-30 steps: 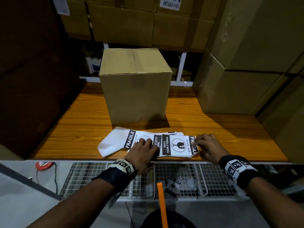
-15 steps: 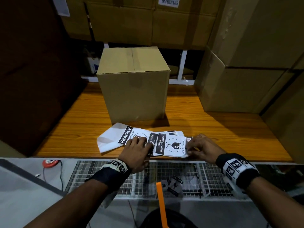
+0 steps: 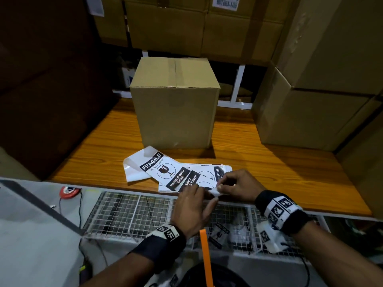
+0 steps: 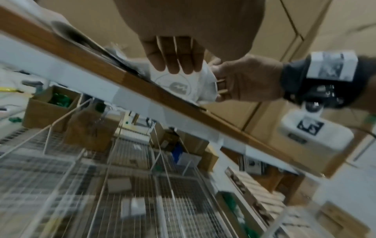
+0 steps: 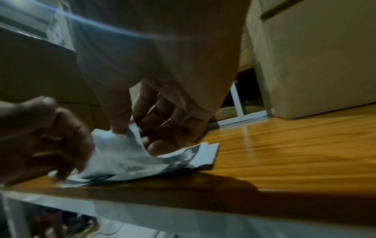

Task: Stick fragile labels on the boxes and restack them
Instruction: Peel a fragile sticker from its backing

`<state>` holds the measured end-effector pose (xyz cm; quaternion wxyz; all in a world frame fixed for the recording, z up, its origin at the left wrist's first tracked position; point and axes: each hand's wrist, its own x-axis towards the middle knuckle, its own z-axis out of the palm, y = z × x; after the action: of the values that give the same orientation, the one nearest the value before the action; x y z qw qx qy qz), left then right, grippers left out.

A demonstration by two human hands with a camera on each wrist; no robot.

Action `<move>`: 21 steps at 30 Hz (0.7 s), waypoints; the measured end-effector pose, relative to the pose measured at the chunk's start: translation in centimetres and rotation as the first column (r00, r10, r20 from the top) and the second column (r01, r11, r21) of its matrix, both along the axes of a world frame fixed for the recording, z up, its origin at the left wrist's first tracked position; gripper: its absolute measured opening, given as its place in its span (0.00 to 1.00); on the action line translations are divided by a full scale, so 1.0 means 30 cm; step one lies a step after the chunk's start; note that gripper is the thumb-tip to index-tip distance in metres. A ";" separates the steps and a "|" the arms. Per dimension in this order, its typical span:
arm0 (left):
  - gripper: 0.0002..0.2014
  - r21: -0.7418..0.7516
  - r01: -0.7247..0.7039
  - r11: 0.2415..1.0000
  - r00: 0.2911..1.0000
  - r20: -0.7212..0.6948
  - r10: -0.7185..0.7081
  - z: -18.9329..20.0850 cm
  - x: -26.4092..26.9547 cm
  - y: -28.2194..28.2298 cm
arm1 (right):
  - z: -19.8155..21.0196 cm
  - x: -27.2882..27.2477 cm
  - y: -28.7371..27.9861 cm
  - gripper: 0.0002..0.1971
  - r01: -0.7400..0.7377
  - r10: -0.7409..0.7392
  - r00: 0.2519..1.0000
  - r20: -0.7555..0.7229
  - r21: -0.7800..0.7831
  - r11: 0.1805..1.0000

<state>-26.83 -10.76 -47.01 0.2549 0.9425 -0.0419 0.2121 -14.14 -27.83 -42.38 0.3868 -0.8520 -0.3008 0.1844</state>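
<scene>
Where the print is readable, I get "FRAGILE", "DO NOT DROP" and "HANDLE WITH CARE" in white on black bars around a broken-glass symbol on the fragile labels (image 3: 165, 171), which lie fanned out near the front edge of the wooden table (image 3: 269, 162). A second sheet beneath shows "HANDLE ... CARE" upside down to me, and a third shows only "E WITH" before my hand covers the rest. The cardboard box (image 3: 175, 104) stands upright just behind the labels, its top seam taped and its front face blank. A white shipping sticker on the stacked cartons (image 3: 207, 25) at the back is cut off by the top of the head view, and I cannot read it. Another fragile label sits under the wire basket (image 3: 128, 212) below the table edge, too dim to read fully.

My right hand (image 3: 238, 187) pinches the corner of the top label (image 5: 122, 151) between thumb and curled fingers, lifting it off the pile. My left hand (image 3: 190, 206) sits at the table edge beside it, knuckles up; its fingers (image 4: 175, 56) lie straight and close together on the underside of the overhanging sheet. Both wrist views are blurred, so I cannot tell whether backing has separated.
</scene>
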 end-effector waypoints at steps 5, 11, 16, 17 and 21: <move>0.18 -0.035 -0.062 0.997 0.998 0.008 0.063 0.060 -0.008 0.018 | 0.071 -0.039 0.044 0.01 0.063 -0.047 0.994 -0.102 0.151 0.986; 0.19 -0.260 0.090 0.961 0.986 0.160 -0.049 0.288 0.022 -0.049 | 0.356 -0.104 0.025 0.01 0.188 -0.126 0.977 -0.173 0.407 0.894; 0.18 -0.581 0.325 0.746 0.941 0.276 -0.195 0.658 0.073 -0.161 | 0.711 -0.198 -0.089 0.01 0.252 -0.257 0.964 -0.075 0.579 0.776; 0.19 -0.643 0.355 0.679 0.935 0.262 -0.240 0.731 0.082 -0.185 | 0.780 -0.216 -0.116 0.02 0.232 -0.277 0.961 -0.011 0.582 0.779; 0.20 -0.795 0.442 0.416 0.870 0.268 -0.413 0.948 0.112 -0.254 | 1.002 -0.279 -0.200 0.07 0.181 -0.336 0.918 0.208 0.534 0.826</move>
<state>-23.46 -18.36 -18.58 0.7173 0.6573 -0.1774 0.1482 -22.52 -33.83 -12.31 0.5683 -0.7718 -0.2726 -0.0839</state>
